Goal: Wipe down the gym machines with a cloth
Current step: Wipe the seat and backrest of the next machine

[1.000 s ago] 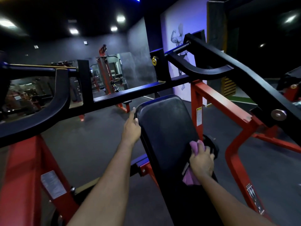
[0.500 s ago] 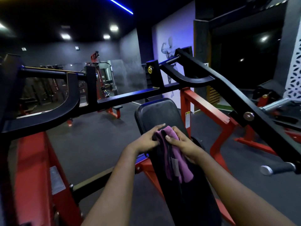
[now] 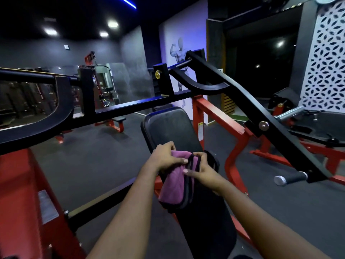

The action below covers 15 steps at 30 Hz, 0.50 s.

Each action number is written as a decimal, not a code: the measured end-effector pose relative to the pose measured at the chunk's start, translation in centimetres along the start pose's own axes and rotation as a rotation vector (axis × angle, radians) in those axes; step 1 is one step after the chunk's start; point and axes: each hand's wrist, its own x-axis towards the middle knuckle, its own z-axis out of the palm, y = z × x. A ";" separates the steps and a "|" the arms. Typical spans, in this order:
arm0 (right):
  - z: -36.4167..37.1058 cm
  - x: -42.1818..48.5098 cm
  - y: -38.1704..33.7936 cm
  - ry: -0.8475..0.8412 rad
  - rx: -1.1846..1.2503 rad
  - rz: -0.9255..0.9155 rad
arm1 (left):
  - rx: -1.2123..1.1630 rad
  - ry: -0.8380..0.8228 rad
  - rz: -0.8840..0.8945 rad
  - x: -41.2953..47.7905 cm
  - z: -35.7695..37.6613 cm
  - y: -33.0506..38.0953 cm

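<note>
Curls the fingers (image 3: 177, 161) of the left hand (image 3: 162, 156) over the top fold of a purple cloth (image 3: 173, 186), and pinches the dark-edged side of the same cloth with the thumb and fingers of the right hand (image 3: 203, 171). Holds the cloth folded, between both hands, over the middle of a sloping black pad (image 3: 168, 128), lower end hanging down near the pad's left edge; cannot tell whether it lies flat on the pad. Reaches in with both bare forearms (image 3: 121, 221) from the bottom of the view. Faces a machine (image 3: 130, 107) with a red frame (image 3: 214, 113) and black lever arms (image 3: 242, 96), one running down on the right to a grip (image 3: 291, 178) with a silver cap. Looks out over dark floor (image 3: 93, 156) to other red equipment (image 3: 89, 60), a wall drawing (image 3: 179, 53) of a flexing figure, a white patterned screen (image 3: 326, 53) on the right, ceiling lights (image 3: 113, 24) and a blue strip (image 3: 127, 2) overhead.
</note>
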 end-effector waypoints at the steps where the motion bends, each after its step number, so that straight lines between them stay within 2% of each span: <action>1: 0.5 0.0 0.5 0.033 -0.041 -0.028 | 0.011 -0.007 -0.010 0.2 0.2 0.1; 4: 0.7 1.7 1.8 0.179 -0.115 -0.081 | -0.069 0.020 -0.041 1.1 1.7 -0.2; 6: 0.7 3.6 2.2 0.249 -0.141 -0.113 | -0.174 0.094 -0.030 1.4 2.5 -1.1; 8: 0.5 6.1 3.3 0.341 -0.156 -0.137 | -0.177 0.203 0.024 2.4 3.5 -2.4; 12: 2.9 9.7 6.8 0.612 -0.221 -0.055 | 0.106 0.551 0.093 4.1 6.6 -5.6; 15: 6.6 9.2 8.6 0.688 -0.293 -0.209 | 0.325 0.552 0.106 4.1 8.4 -6.9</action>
